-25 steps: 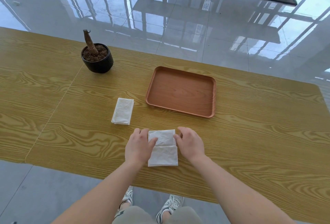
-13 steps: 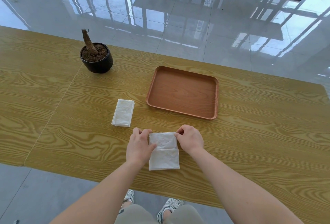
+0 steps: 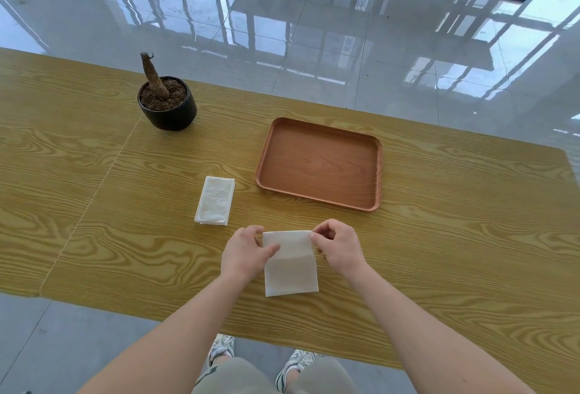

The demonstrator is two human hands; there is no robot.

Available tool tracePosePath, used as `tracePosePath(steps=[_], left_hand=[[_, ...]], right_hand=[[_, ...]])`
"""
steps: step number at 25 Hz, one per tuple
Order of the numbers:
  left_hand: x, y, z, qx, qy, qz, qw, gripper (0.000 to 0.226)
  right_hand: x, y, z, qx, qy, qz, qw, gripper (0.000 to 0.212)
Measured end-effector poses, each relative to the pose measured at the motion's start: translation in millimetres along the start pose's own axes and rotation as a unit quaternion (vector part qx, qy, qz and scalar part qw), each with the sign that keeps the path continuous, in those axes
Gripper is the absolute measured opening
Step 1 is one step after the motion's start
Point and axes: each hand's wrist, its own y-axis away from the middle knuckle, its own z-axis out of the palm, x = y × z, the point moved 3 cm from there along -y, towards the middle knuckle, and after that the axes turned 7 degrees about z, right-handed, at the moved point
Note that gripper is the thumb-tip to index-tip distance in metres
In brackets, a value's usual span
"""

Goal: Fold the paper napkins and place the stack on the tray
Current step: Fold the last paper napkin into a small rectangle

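A white paper napkin [image 3: 290, 271] lies on the wooden table near its front edge, its far flap lifted off the near part. My left hand [image 3: 243, 252] pinches the flap's left corner and my right hand [image 3: 339, 246] pinches its right corner. A small stack of folded napkins [image 3: 215, 200] rests to the left and a little farther away. The brown rectangular tray [image 3: 320, 163] sits beyond the hands, with nothing in it.
A black pot with a bare stump [image 3: 167, 102] stands at the far left of the table [image 3: 455, 221]. A seam in the tabletop runs diagonally at the left. Beyond the far edge lies glossy tiled floor.
The napkin's far flap has risen from lying flat, with both hands lifting its corners. The hands stay at the same spot on the table.
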Motion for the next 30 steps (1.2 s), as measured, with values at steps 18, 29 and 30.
tracePosePath(steps=[18, 29, 30], left_hand=[[4, 32, -8, 0.063, 0.002, 0.133, 0.989, 0.017], [-8, 63, 6, 0.017, -0.196, 0.323, 0.926, 0.022], [-8, 64, 8, 0.011, -0.219, 0.330, 0.918, 0.020]], right_hand=[[0, 30, -7, -0.012, 0.113, -0.110, 0.987, 0.012], [23, 59, 9, -0.037, 0.327, -0.240, 0.913, 0.008], [24, 60, 11, -0.034, 0.336, -0.245, 0.909, 0.008]])
